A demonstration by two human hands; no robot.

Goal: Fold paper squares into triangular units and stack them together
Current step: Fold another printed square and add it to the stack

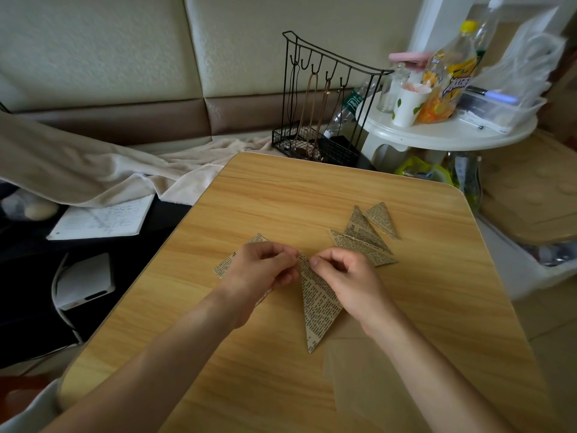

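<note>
- Mid-fold, by the look of it: long narrow triangle of tan newsprint-patterned paper [318, 304] lying flat on the light wood-grain surface [421, 307], its sharp tip pointing back toward the person, its far corner pinched from both sides.
- Left hand [262, 267] curled, thumb and forefinger nipping the paper's far corner from the left side; right hand [342, 270] likewise curled, fingertips gripping the same corner from the right.
- Under the left hand, another sheet of the same printed paper [226, 265], partly hidden, poking out to the left of the long triangle; folded or still square, cannot tell.
- Beyond and right of the long triangle, a loose cluster of finished printed-paper triangular units [363, 237], overlapping, not neatly stacked.
- Judged stage: several units done, this one being creased or opened at its corner; stacking not yet finished.
- Next move likely calling for a steady pinch at that corner, edges aligned before pressing the crease flat, then the unit carried over to the cluster.
</note>
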